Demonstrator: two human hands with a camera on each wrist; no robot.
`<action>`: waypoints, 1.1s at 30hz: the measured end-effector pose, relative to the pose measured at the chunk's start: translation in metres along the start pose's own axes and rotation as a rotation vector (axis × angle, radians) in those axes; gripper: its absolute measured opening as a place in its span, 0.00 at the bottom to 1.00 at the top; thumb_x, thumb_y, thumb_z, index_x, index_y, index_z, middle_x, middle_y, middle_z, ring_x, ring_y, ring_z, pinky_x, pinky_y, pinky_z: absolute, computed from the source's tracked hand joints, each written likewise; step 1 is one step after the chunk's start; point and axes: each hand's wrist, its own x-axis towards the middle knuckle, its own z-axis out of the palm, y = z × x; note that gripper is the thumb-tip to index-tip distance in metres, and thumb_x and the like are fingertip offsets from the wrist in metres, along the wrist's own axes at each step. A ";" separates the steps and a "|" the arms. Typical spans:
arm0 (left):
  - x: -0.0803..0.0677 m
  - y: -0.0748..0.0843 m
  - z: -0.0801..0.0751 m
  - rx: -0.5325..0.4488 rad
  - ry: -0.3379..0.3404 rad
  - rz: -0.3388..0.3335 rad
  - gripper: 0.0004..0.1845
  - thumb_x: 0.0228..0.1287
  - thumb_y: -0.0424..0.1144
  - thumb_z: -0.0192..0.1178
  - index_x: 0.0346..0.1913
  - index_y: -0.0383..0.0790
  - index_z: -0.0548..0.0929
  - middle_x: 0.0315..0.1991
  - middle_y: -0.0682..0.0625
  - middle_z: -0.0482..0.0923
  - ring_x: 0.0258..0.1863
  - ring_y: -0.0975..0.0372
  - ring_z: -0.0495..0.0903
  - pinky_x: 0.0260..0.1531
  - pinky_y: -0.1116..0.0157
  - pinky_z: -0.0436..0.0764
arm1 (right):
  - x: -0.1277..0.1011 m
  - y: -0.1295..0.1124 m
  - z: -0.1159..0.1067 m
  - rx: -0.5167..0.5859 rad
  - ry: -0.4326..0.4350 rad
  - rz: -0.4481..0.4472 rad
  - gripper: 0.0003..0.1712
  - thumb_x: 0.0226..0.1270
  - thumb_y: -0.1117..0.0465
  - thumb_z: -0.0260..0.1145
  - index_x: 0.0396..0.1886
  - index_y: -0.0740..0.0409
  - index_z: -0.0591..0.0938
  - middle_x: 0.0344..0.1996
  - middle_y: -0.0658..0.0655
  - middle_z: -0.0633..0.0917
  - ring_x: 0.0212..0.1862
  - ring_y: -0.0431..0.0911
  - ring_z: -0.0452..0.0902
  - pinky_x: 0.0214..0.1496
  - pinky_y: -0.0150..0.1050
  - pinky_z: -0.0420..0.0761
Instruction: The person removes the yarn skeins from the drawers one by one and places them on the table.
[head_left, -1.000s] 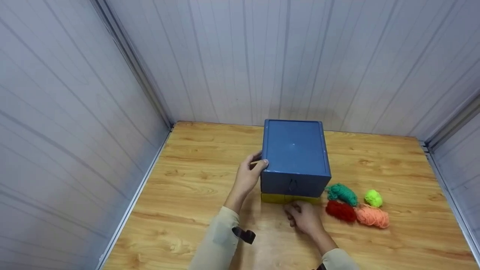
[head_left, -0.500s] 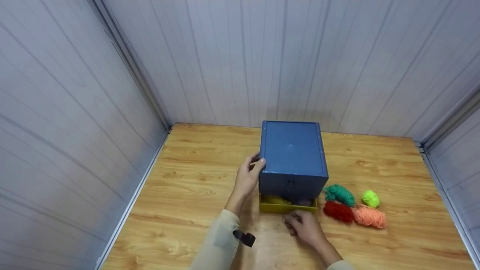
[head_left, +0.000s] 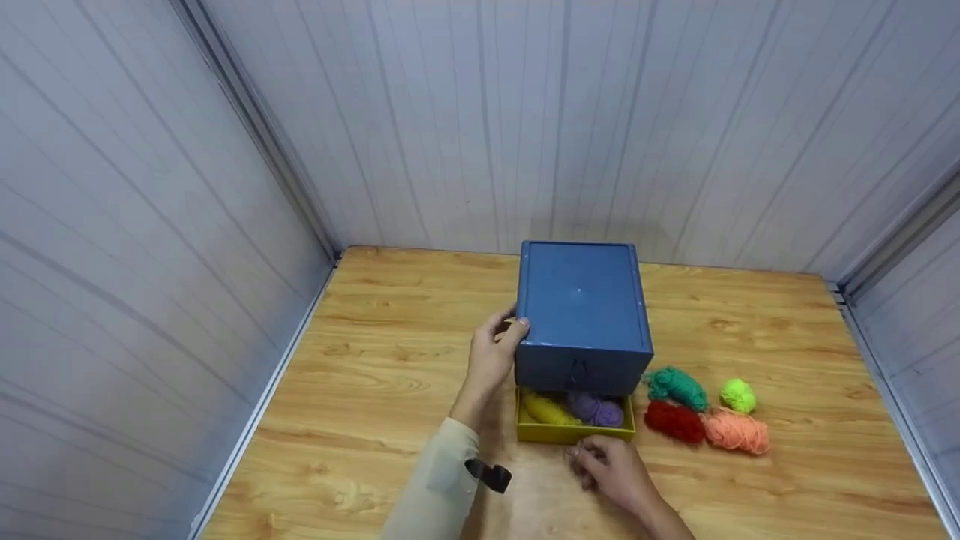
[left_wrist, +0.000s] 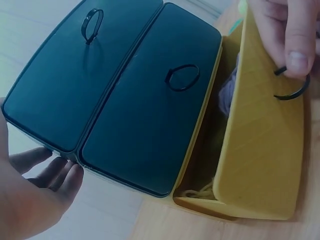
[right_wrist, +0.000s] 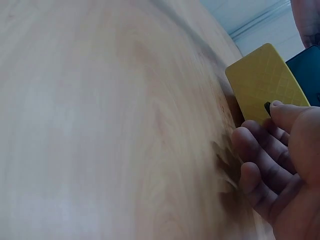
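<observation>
A blue drawer box (head_left: 581,307) stands mid-table. My left hand (head_left: 510,328) grips its front left corner, thumb on the top edge and fingers on the side wall. Its yellow bottom drawer (head_left: 574,433) is pulled partly out, with a yellow yarn ball (head_left: 546,409) and a purple yarn ball (head_left: 598,409) inside. My right hand (head_left: 585,454) pinches the drawer's black ring handle (left_wrist: 291,93) at the yellow drawer front (left_wrist: 260,140). Two blue drawer fronts (left_wrist: 150,105) above it are closed. In the right wrist view, the right hand's fingers (right_wrist: 272,150) curl by the yellow front (right_wrist: 260,80).
Right of the box lie green yarn (head_left: 675,385), lime yarn (head_left: 738,394), red yarn (head_left: 673,421) and orange yarn (head_left: 736,432). The wooden table (head_left: 375,390) is bounded by grey panel walls on the left, back and right.
The right hand has drawn the yellow drawer out toward me, uncovering the yellow and purple yarn. The left hand has stayed on the box corner.
</observation>
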 end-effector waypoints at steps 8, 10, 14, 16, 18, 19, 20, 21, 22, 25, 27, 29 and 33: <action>0.000 0.000 -0.002 -0.022 -0.014 0.019 0.27 0.72 0.46 0.60 0.69 0.38 0.78 0.60 0.42 0.80 0.56 0.54 0.79 0.52 0.61 0.81 | -0.012 0.003 0.007 0.000 -0.023 0.044 0.16 0.76 0.52 0.65 0.33 0.59 0.87 0.26 0.54 0.86 0.26 0.46 0.82 0.25 0.36 0.81; 0.000 -0.001 -0.002 -0.027 -0.018 0.016 0.26 0.72 0.45 0.61 0.69 0.38 0.78 0.60 0.42 0.79 0.57 0.54 0.78 0.52 0.61 0.81 | -0.015 0.004 0.010 -0.001 -0.032 0.061 0.17 0.76 0.51 0.65 0.32 0.58 0.87 0.26 0.53 0.86 0.26 0.45 0.82 0.26 0.37 0.81; 0.000 -0.004 -0.002 -0.025 -0.018 0.016 0.26 0.72 0.45 0.62 0.69 0.39 0.78 0.61 0.42 0.78 0.57 0.53 0.78 0.53 0.61 0.81 | -0.021 0.006 0.014 0.013 -0.059 0.091 0.18 0.75 0.49 0.65 0.32 0.58 0.87 0.25 0.52 0.86 0.26 0.44 0.81 0.27 0.38 0.81; 0.001 -0.004 -0.002 -0.024 -0.020 0.012 0.26 0.71 0.45 0.62 0.69 0.39 0.78 0.61 0.42 0.78 0.57 0.53 0.77 0.53 0.61 0.81 | -0.024 0.007 0.015 0.032 -0.069 0.099 0.19 0.75 0.49 0.65 0.32 0.58 0.87 0.25 0.52 0.86 0.26 0.44 0.81 0.28 0.37 0.81; 0.000 -0.003 -0.002 -0.022 -0.023 0.004 0.27 0.71 0.46 0.62 0.69 0.40 0.78 0.61 0.43 0.78 0.57 0.54 0.77 0.53 0.60 0.82 | -0.027 0.007 0.015 0.048 -0.076 0.098 0.18 0.75 0.49 0.65 0.32 0.59 0.88 0.26 0.53 0.86 0.27 0.44 0.81 0.28 0.37 0.81; 0.000 -0.003 -0.002 -0.025 -0.026 0.002 0.27 0.72 0.47 0.61 0.69 0.40 0.78 0.61 0.43 0.78 0.57 0.54 0.77 0.53 0.60 0.82 | -0.028 0.007 0.016 0.052 -0.079 0.096 0.18 0.75 0.50 0.65 0.32 0.59 0.88 0.26 0.53 0.86 0.27 0.43 0.81 0.28 0.37 0.81; 0.000 -0.002 -0.001 -0.021 -0.027 0.002 0.27 0.72 0.47 0.61 0.70 0.40 0.78 0.60 0.43 0.78 0.58 0.54 0.77 0.54 0.60 0.82 | -0.029 0.007 0.016 0.054 -0.082 0.093 0.18 0.75 0.50 0.65 0.32 0.59 0.88 0.26 0.53 0.86 0.27 0.44 0.81 0.27 0.37 0.82; -0.001 -0.002 -0.001 -0.015 -0.030 0.000 0.28 0.72 0.48 0.60 0.70 0.40 0.77 0.61 0.43 0.78 0.58 0.54 0.76 0.54 0.59 0.81 | -0.030 0.007 0.016 0.053 -0.083 0.091 0.18 0.75 0.50 0.65 0.32 0.59 0.88 0.26 0.53 0.86 0.26 0.44 0.81 0.27 0.37 0.82; -0.001 -0.001 -0.001 -0.005 -0.031 -0.001 0.28 0.73 0.48 0.59 0.71 0.41 0.77 0.61 0.44 0.78 0.58 0.54 0.76 0.54 0.59 0.81 | -0.031 0.007 0.016 0.049 -0.085 0.090 0.18 0.75 0.50 0.65 0.32 0.58 0.88 0.25 0.53 0.86 0.26 0.44 0.81 0.27 0.37 0.82; -0.002 0.000 0.000 0.014 -0.031 0.003 0.28 0.73 0.49 0.58 0.71 0.40 0.76 0.63 0.45 0.76 0.59 0.54 0.75 0.56 0.58 0.80 | -0.033 0.007 0.017 0.042 -0.085 0.104 0.20 0.74 0.48 0.66 0.31 0.58 0.87 0.24 0.53 0.86 0.26 0.43 0.81 0.26 0.37 0.81; -0.002 0.000 0.000 0.018 -0.027 -0.002 0.28 0.73 0.49 0.57 0.71 0.41 0.76 0.63 0.46 0.75 0.59 0.55 0.74 0.56 0.58 0.80 | -0.035 0.007 0.017 0.040 -0.086 0.124 0.20 0.74 0.46 0.66 0.30 0.58 0.87 0.24 0.52 0.86 0.25 0.43 0.80 0.26 0.37 0.80; -0.002 0.000 0.000 0.011 -0.024 -0.002 0.28 0.73 0.49 0.57 0.71 0.40 0.76 0.62 0.45 0.75 0.59 0.54 0.74 0.56 0.58 0.80 | -0.037 0.008 0.018 0.032 -0.088 0.142 0.20 0.73 0.46 0.66 0.30 0.57 0.87 0.23 0.51 0.85 0.24 0.42 0.79 0.26 0.37 0.79; -0.003 -0.001 -0.001 0.009 -0.027 -0.003 0.28 0.73 0.49 0.57 0.71 0.39 0.76 0.63 0.45 0.75 0.60 0.54 0.74 0.58 0.57 0.78 | -0.041 0.010 0.020 0.047 -0.103 0.151 0.20 0.73 0.47 0.66 0.29 0.58 0.87 0.21 0.51 0.85 0.23 0.41 0.78 0.25 0.37 0.79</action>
